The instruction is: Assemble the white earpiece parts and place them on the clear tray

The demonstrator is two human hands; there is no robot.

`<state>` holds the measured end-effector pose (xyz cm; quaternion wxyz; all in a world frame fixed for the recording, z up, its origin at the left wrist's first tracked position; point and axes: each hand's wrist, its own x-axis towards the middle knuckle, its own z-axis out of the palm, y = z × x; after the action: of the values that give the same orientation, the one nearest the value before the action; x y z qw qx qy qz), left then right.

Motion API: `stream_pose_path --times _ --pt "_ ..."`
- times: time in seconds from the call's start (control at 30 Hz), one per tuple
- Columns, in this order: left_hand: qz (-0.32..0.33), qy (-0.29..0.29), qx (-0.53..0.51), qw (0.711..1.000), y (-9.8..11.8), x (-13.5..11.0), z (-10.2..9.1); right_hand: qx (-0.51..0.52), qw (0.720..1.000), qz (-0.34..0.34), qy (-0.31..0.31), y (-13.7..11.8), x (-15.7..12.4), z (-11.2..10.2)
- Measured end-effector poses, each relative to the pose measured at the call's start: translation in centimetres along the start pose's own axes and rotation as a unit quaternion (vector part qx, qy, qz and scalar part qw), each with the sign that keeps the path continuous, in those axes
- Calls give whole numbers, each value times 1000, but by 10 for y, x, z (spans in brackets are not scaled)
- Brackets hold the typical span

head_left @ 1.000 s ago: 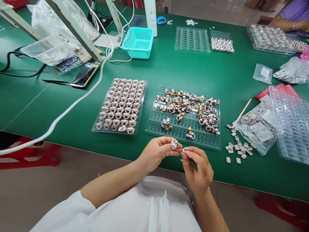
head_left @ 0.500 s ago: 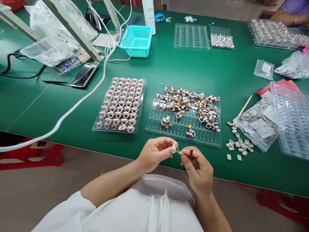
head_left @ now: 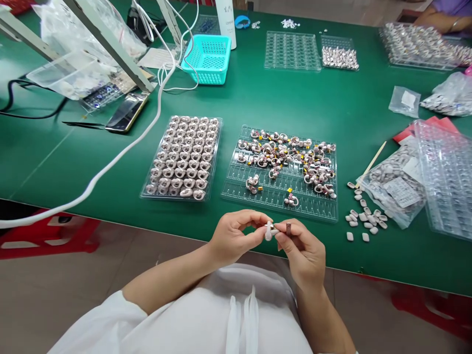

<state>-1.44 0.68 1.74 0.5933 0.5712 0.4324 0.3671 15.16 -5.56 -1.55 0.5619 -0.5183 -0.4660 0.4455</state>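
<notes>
My left hand (head_left: 238, 235) pinches a small pale earbud shell (head_left: 268, 231) just over the near edge of the green table (head_left: 258, 103). My right hand (head_left: 302, 250) is closed against the same shell from the right, and a small dark brown piece (head_left: 288, 228) shows at its fingertips. Straight beyond my hands lies a clear tray (head_left: 280, 196) with loose pinkish shells and wired parts heaped in its far rows. To the left of it a second clear tray (head_left: 184, 157) is filled with neat rows of pink shells.
Small white caps (head_left: 363, 219) lie scattered right of the tray, beside a thin wooden stick (head_left: 370, 164), bagged parts (head_left: 393, 189) and stacked clear trays (head_left: 446, 179). A white cable (head_left: 110, 164), phone (head_left: 127, 114) and teal basket (head_left: 206, 59) sit left. Another person's arm (head_left: 442, 19) is far right.
My hands have drawn closer together and slightly lower, and the right fingers now press against the shell. The view has tipped a little, so the table sits higher in the picture.
</notes>
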Motion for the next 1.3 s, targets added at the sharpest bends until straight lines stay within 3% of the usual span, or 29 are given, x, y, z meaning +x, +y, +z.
stream_pose_path --times 0.43,1.0,1.17,1.3 --pt "51 10 33 998 -4 -1 -1 34 999 6 1 -1 9 0" --pt "99 -3 46 994 -3 1 0 2 1000 29 -4 -1 10 -5" --pt "100 -20 53 993 -3 2 -2 -8 996 79 -37 -7 12 -8" --pt "121 -33 71 990 -3 2 -4 -2 995 65 -70 -7 15 -11"
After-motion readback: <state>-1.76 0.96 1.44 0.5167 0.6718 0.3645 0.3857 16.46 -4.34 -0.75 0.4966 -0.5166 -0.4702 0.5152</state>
